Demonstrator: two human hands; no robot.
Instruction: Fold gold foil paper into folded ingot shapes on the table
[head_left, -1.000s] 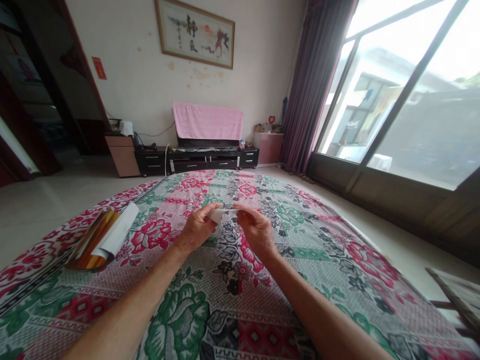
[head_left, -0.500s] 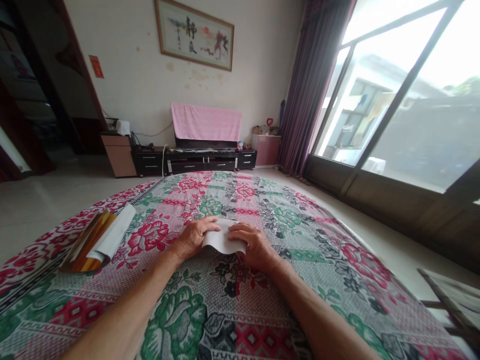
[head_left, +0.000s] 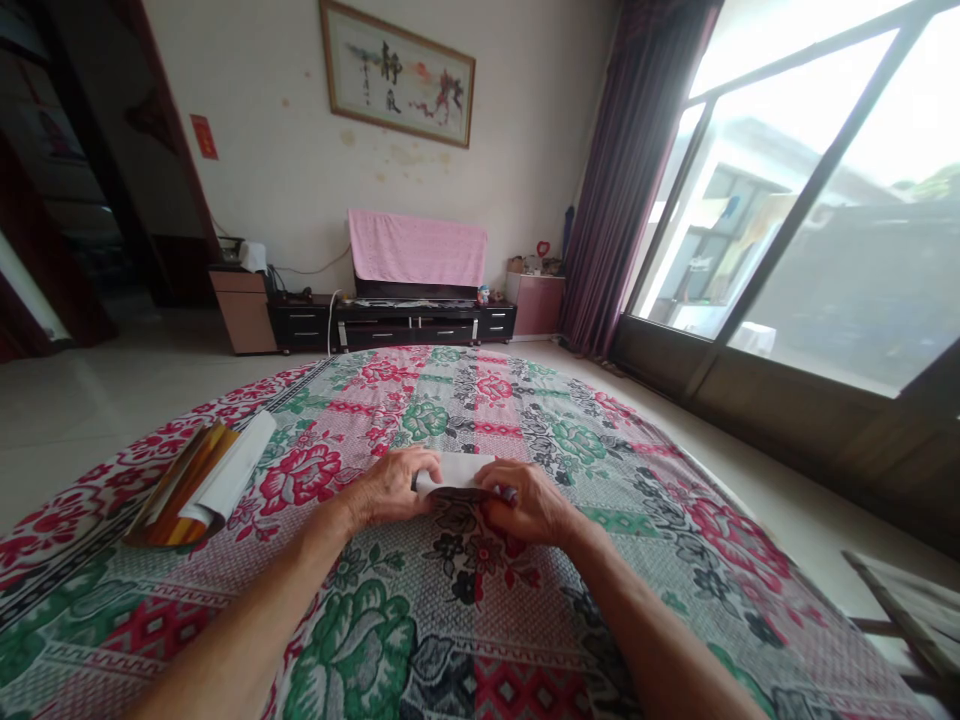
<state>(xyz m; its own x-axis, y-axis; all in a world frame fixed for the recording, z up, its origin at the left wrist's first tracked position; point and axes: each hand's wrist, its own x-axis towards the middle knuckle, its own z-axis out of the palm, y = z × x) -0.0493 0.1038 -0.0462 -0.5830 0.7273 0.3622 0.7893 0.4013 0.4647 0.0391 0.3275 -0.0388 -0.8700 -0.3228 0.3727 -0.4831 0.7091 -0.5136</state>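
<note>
A small white sheet of paper (head_left: 459, 470) is between my two hands, just above or on the flowered tablecloth (head_left: 352, 640). My left hand (head_left: 397, 482) grips its left end, with the fingers over the top and the thumb below. At the right end, my right hand (head_left: 525, 500) pinches the sheet with curled fingers. The near edge of the paper arches up and shows a dark underside. Part of the sheet is hidden beneath my fingers.
To the left on the cloth lies a loosely curled stack of white and golden-brown paper (head_left: 202, 485). Past the round table stand a low black cabinet (head_left: 409, 325) and a pink cloth (head_left: 416, 248) draped over something. A wooden frame-like piece (head_left: 900, 600) is at the lower right.
Both hands have changed their hold, with fingers curling further round the ends of the paper. Less of its white face shows now. The camera view has shifted slightly.
</note>
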